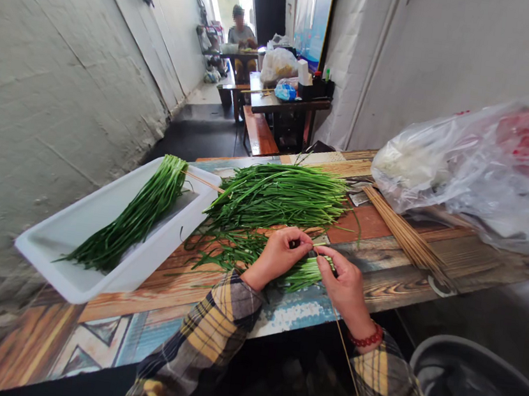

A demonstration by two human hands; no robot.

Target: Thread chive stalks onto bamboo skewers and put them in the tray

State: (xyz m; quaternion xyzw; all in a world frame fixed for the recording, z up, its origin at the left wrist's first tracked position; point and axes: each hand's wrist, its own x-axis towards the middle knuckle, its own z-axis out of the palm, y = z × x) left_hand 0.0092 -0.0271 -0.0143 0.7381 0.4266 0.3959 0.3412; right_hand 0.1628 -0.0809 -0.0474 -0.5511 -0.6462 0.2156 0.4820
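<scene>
My left hand [281, 255] is closed in a pinch at the white ends of some green chives [306, 274] at the table's near edge. Its fingertips meet those of my right hand [341, 281], which pinches a thin bamboo skewer [347, 347] slanting down toward my body. Exactly what lies between the left fingertips is too small to make out. Just beyond my hands lies a big heap of chives [284, 194], pale ends to the right. To the left, a white plastic tray [82, 288] holds a bundle of chives [139, 218] with a skewer [201, 181] through its pale end.
A pile of bamboo skewers [402, 231] lies on the wood-patterned table [151, 296], beside a clear plastic bag [475, 166]. Below right stands a grey bin [477, 391]. Farther back are a dark table [276, 102], a bench [260, 132] and a seated person [240, 33].
</scene>
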